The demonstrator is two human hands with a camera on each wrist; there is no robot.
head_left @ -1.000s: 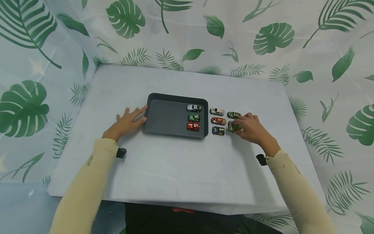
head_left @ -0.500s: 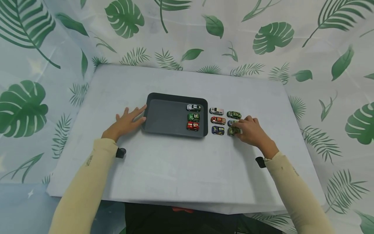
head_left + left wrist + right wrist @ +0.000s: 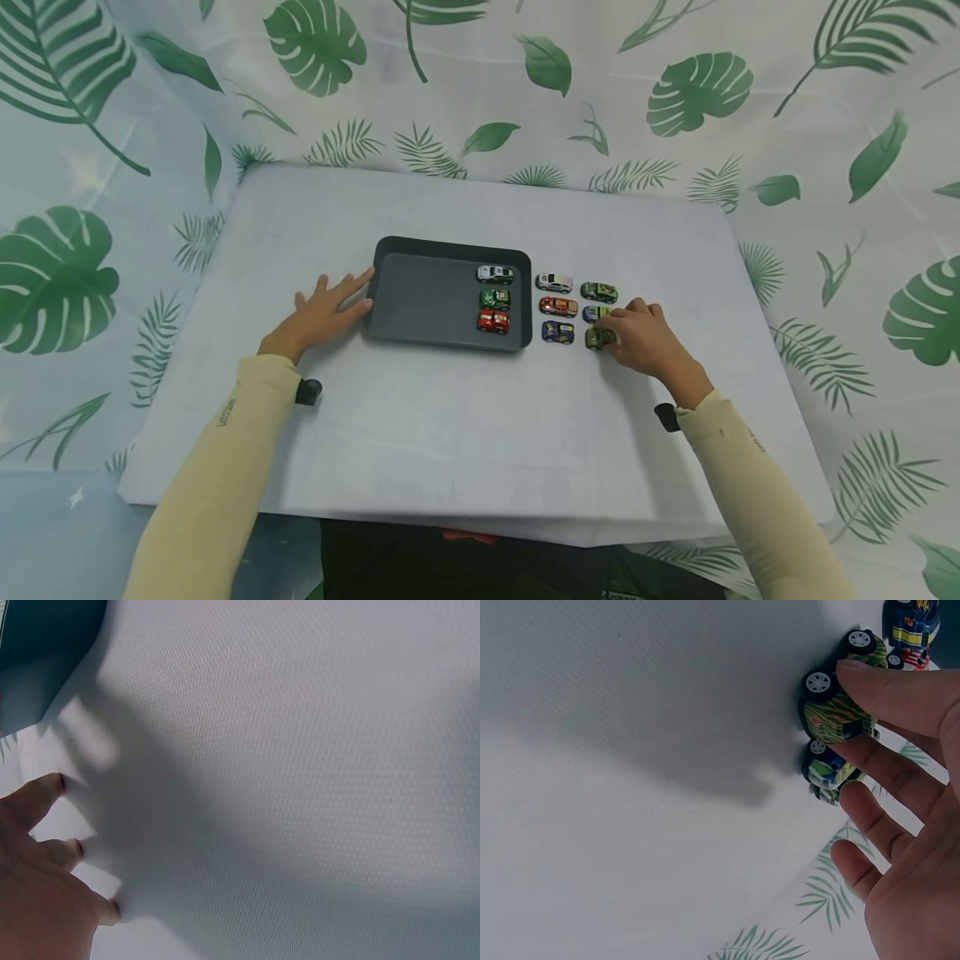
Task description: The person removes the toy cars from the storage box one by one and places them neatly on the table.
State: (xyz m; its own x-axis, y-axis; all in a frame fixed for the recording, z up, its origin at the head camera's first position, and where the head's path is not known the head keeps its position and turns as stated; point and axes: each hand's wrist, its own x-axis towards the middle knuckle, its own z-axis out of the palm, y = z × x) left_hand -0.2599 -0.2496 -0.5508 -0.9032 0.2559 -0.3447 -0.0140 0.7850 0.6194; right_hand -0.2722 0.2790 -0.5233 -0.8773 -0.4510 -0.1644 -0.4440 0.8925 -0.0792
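My right hand (image 3: 647, 337) pinches a green camouflage toy car (image 3: 597, 337) between thumb and index finger at the front of the rightmost column. In the right wrist view, the thumb lies along the side of that striped car (image 3: 832, 716), and the other fingers are spread. Just behind it is a blue-green toy car (image 3: 593, 313), partly hidden by the fingers, then another green camouflage car (image 3: 599, 292). On the left, my left hand (image 3: 318, 315) has its fingers spread, with fingertips at the left edge of the dark grey tray (image 3: 420, 300).
Inside the tray's right side stand a white car (image 3: 495, 274), a green car (image 3: 495, 299) and a red car (image 3: 493, 322). Right of the tray are a white car (image 3: 554, 282), an orange-red car (image 3: 558, 307) and a blue car (image 3: 558, 332). A white cloth (image 3: 450, 442) covers the table.
My right hand has shifted the camouflage car slightly toward me, and the blue-green car behind it has come into view. My left hand has stayed at the tray.
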